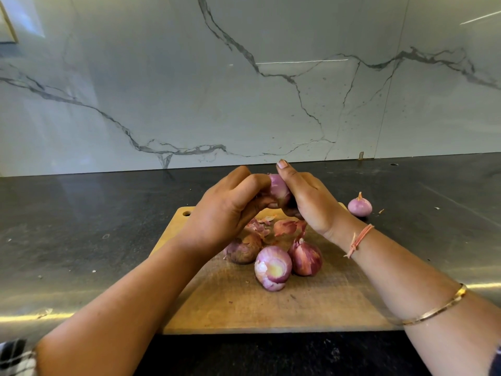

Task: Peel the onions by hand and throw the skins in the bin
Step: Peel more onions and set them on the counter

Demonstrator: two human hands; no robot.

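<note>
Above the wooden cutting board (244, 308) I hold a small pale purple onion (278, 188) between both hands. My right hand (306, 199) grips it from the right with the thumb raised. My left hand (225, 210) curls its fingers against the onion's left side, pinching at its skin. On the board below lie three more onions: a partly peeled one (272, 271), one with reddish skin (306, 257), and a brownish one (242, 249) half hidden by my left wrist. Loose skins (282, 226) lie behind them. No bin is in view.
Another pale purple onion (359, 205) sits on the dark countertop (81, 226) right of the board, with a skin scrap (381, 211) beside it. A marble backsplash (244, 77) rises behind. The counter's front edge runs along the bottom.
</note>
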